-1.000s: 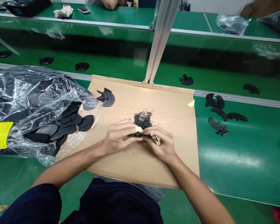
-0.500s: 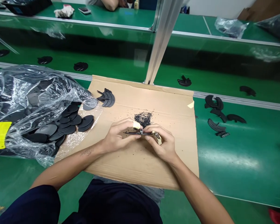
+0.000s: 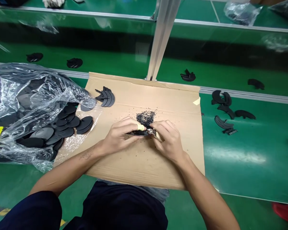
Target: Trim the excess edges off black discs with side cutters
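Observation:
My left hand (image 3: pixel 116 135) pinches a thin black plastic part (image 3: pixel 139 132) over the cardboard sheet (image 3: pixel 134 166). Pale yellow covering wraps one of its fingertips. In my right hand (image 3: pixel 170 139) is a small pair of nippers (image 3: pixel 158 136) with pale handles, its metal jaws at the right end of the part. My fingers hide much of both the part and the tool. Just beyond my hands lies a scattered pile of tiny black plastic bits (image 3: pixel 146 117).
A clear plastic bag (image 3: pixel 33 83) of black oval discs spills onto the cardboard's left side. Curved black pieces (image 3: pixel 108 98) are stacked at the back left. More black pieces (image 3: pixel 222 97) lie on the green table at right. A metal post (image 3: pixel 159 41) rises behind the cardboard.
The nippers have turned in my right hand, and their jaws now meet the part. Before, they lay tucked in the palm while the fingers of both hands held the part. The view has tilted slightly down.

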Tool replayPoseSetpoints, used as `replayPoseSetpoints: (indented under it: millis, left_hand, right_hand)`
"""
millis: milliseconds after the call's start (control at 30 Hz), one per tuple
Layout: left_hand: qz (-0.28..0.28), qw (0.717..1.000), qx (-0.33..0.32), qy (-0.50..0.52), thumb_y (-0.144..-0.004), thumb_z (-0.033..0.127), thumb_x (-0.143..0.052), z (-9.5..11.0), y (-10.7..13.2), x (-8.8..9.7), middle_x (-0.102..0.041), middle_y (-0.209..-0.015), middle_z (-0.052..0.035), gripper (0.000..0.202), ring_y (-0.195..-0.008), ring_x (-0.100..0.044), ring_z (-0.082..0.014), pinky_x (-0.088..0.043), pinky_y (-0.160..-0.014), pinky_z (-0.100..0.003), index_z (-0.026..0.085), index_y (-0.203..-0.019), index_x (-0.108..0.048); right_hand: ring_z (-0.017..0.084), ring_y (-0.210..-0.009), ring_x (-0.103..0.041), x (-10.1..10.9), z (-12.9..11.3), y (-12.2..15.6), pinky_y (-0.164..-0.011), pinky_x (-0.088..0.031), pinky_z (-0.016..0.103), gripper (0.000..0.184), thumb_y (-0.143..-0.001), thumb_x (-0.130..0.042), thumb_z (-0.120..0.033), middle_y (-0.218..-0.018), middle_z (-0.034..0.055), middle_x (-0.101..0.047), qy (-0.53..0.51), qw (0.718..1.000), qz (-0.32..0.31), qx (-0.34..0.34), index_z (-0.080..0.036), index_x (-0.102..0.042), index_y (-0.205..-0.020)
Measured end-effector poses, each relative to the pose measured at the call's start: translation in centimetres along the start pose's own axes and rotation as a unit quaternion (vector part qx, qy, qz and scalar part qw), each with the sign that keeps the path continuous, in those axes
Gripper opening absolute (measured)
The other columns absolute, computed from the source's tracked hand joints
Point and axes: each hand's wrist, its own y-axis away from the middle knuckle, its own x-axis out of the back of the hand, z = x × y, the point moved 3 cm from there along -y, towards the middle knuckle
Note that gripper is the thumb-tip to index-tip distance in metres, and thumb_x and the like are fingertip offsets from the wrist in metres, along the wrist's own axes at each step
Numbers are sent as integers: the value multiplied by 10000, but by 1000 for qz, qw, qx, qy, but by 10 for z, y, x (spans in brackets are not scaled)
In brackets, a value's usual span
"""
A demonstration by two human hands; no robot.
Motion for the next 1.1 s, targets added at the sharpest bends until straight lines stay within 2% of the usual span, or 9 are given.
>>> replayPoseSetpoints:
  millis: [200,300,533,700,800,967,1100]
  left_hand:
    - [-13,1000,4,9,-926,214,-706,-2,0,1,-737,-959,-76,199,-892,-684,-163,-574,-768,-304,172,-1120,-711]
    - [-25,1000,1,12,-926,225,-709,-1,-1,2,-739,-946,-75,192,-880,-686,-162,-576,-762,-303,171,-1110,-714]
    - [-30,999,0,32,-922,236,-717,-2,-1,1,-744,-933,-83,194,-871,-694,-163,-582,-758,-300,160,-1100,-720]
    - [-26,998,16,50,-921,237,-719,-3,0,0,-749,-930,-82,181,-862,-699,-158,-589,-748,-295,163,-1086,-729]
    - [-22,998,19,59,-917,252,-726,-2,0,0,-754,-938,-86,185,-872,-703,-162,-592,-753,-300,167,-1081,-735]
    - [-24,998,28,60,-924,255,-718,-2,0,-2,-757,-912,-80,161,-837,-702,-156,-584,-738,-290,166,-1055,-746]
    - [-24,997,31,62,-917,242,-724,-2,0,-4,-757,-902,-77,145,-830,-702,-155,-583,-740,-287,159,-1034,-745]
  right_hand:
    - [202,-750,-540,1,3,1,-685,-439,354,238,-957,-532,-178,-825,53,-665,22,999,-23,-1,-223,-681,-1138]
    - [194,-736,-537,1,5,3,-676,-435,348,216,-963,-546,-192,-821,50,-677,34,999,-31,4,-217,-685,-1128]
    - [189,-699,-525,2,5,4,-647,-428,335,218,-936,-566,-143,-802,57,-685,48,998,-38,26,-194,-697,-1103]
    - [184,-686,-521,2,3,4,-630,-417,322,267,-912,-551,-94,-776,45,-655,18,999,-21,28,-202,-697,-1107]
    - [184,-678,-513,2,2,3,-624,-415,325,272,-910,-539,-91,-762,44,-647,33,999,-15,34,-202,-694,-1105]
    - [181,-665,-510,2,1,3,-610,-415,321,200,-941,-519,-120,-727,43,-643,91,994,-19,52,-198,-685,-1022]
    - [166,-637,-515,2,0,4,-591,-394,308,195,-952,-500,-116,-686,27,-625,90,995,-13,41,-202,-674,-930]
